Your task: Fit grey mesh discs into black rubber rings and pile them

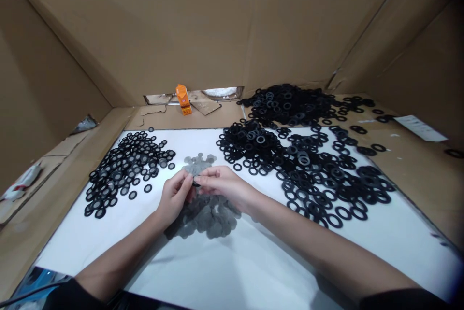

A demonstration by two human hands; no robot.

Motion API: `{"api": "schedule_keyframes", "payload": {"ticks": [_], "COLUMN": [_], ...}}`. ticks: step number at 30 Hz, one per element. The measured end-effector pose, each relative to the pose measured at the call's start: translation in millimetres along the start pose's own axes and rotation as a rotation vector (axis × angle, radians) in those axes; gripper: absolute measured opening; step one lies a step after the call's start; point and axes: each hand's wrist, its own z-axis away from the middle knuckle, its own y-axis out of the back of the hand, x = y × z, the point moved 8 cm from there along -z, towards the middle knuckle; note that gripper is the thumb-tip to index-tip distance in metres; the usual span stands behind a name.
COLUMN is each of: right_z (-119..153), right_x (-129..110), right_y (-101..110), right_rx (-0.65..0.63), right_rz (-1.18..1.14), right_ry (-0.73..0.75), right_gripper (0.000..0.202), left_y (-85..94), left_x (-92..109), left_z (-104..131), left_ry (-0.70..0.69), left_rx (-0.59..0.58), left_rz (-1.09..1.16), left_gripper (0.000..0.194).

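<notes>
1 orange carton (183,99) is seen standing by the cardboard wall (203,25), and 1 white paper slip (420,128) is seen lying at the right side.

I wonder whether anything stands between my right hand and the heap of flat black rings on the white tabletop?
Nothing visible does: only bare white tabletop separates your right hand from the nearest flat black rings. Its fingers and the left hand's are holding a small dark round piece.

Mesh discs (212,218) lie on the board (203,271) between mesh-centred rings (125,167) left and open rings (319,175) right.
</notes>
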Motion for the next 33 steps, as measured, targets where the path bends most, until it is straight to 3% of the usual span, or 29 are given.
{"api": "schedule_keyframes", "payload": {"ticks": [4,7,14,22,30,33], "right_z": [-0.7,-2.5,3.3,7.1,4.5,2.3], "right_x": [-1.3,-4.5,-16.7,-24.9,-19.7,-16.6], "right_y": [-6.4,-2.8,-5.9,0.8,-7.4,-3.5], "right_rx": [-0.066,-0.009,0.03,0.136,0.019,0.059], "right_rz": [0.017,0.14,0.303,0.444,0.334,0.377], "right_ry": [0.062,0.173,0.312,0.307,0.256,0.258], "right_gripper": [0.032,0.028,0.024,0.018,0.018,0.019], "left_y": [-5.6,-5.8,-0.4,9.5,13.5,8.9], "left_x": [-0.6,-0.4,-1.3,9.6,13.4,9.7], "left_z": [-2.1,-3.3,0.6,3.7,3.6,1.0], "left_ry": [0.024,0.02,0.003,-0.04,-0.111,-0.081], "left_rx": [-0.114,-0.149,-0.024,0.118,0.127,0.09], "left_rz": [0.121,0.121,0.167,-0.043,-0.132,-0.102], "left_gripper": [0.046,0.038,0.035,0.037,0.037,0.038]}}
